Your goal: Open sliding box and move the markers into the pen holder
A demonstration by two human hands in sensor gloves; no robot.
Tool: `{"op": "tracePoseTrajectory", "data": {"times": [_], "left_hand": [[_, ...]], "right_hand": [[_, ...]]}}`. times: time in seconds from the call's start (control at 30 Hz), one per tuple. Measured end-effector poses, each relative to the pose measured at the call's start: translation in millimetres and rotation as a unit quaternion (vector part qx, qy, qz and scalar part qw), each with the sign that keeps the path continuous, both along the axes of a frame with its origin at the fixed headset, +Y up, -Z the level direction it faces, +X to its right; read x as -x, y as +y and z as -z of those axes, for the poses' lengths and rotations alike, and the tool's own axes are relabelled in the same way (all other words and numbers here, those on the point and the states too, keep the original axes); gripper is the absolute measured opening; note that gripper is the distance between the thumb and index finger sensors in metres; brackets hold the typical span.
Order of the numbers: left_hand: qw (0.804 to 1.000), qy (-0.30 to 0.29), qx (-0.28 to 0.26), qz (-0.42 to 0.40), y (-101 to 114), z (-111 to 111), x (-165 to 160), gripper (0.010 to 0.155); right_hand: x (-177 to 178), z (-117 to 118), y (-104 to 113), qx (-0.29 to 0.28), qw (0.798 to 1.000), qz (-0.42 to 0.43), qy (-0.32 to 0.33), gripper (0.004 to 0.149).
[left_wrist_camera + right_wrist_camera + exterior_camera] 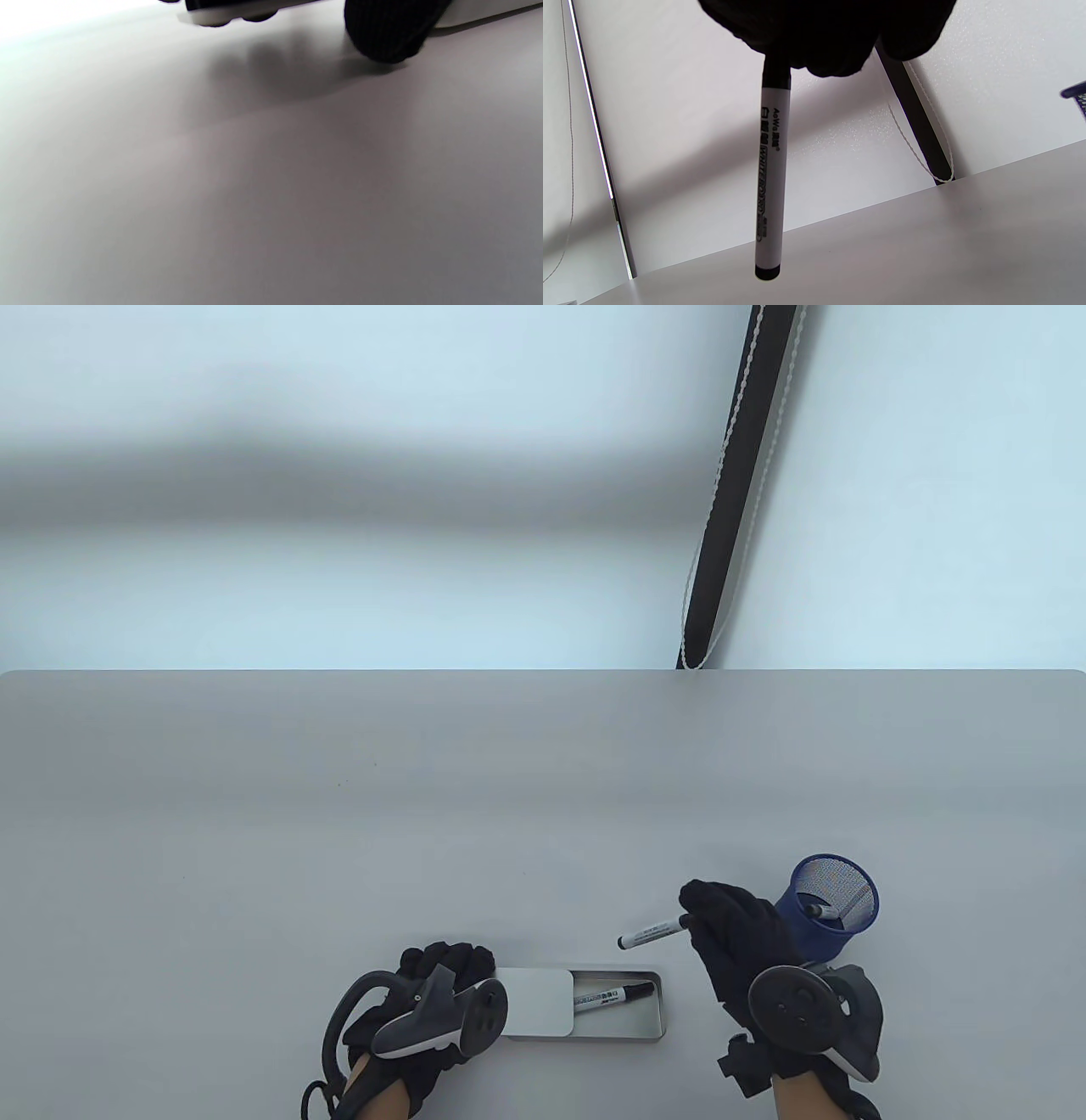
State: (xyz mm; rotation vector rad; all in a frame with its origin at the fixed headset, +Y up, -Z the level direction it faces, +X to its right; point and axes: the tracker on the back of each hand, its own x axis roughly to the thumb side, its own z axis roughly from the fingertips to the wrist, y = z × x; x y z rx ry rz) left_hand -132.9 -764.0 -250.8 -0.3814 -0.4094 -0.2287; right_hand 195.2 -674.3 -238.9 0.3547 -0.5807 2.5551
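Held marker (772, 169) reads "AoWa".

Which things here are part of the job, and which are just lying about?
Job:
- box, lid slid open, held by left hand
- marker in box
- marker in right hand's grip
- marker in holder
- blue holder

Lying about:
- black pole with cord behind the table
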Motion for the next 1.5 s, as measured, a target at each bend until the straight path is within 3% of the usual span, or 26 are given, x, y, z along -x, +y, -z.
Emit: {"op": "tracePoseTrajectory", "data": {"times": [0.37, 0.63, 1.5], "left_hand": [[1.0, 0.0, 0.0, -0.001, -0.3, 0.4, -0.3, 0.074], [1.0, 0.0, 0.0, -0.001, -0.4, 0.5, -0.2, 0.074], [1.0, -0.002, -0.002, 0.0, -0.2, -0.3, -1.1, 0.074]], "right_hand": [[-33.6, -18.6, 24.5, -0.115, 0.985, 0.02, -0.127, 0.037], [-49.8, -23.3, 24.7, -0.141, 0.967, -0.001, -0.211, 0.037], [-73.2, 0.8, -40.7, 0.032, 0.947, 0.005, -0.32, 0.036]]}}
